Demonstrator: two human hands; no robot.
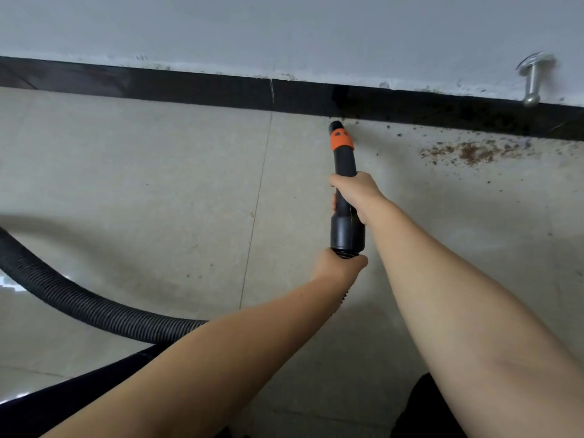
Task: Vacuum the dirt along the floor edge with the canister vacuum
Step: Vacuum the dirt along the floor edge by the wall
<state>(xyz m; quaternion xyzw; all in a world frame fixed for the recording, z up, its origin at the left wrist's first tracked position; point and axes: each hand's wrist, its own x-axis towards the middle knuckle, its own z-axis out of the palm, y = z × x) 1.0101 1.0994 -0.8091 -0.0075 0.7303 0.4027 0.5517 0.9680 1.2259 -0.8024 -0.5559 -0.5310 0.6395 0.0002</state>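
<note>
A: Where's the vacuum nozzle (343, 159) right now?
B: Out in the middle of the view, pointing away from the person, its black tip with the orange collar (341, 142) right at the foot of the dark skirting board (189, 90) on the far side

A: And the hands?
B: The right hand (355, 192) is wrapped around the black tube, fingers curled round it. The left hand (338, 265) grips the ribbed hose (94, 311) just behind the tube's wide cuff; from there the hose loops off to the near left across the tiled floor (158, 184)

A: Any dirt?
B: Brown crumbs (467, 151) lie scattered to the right of the tip, along the floor edge, with dark specks near the skirting. A metal door stop (534, 80) sticks out of the wall (284, 33) at far right
</note>
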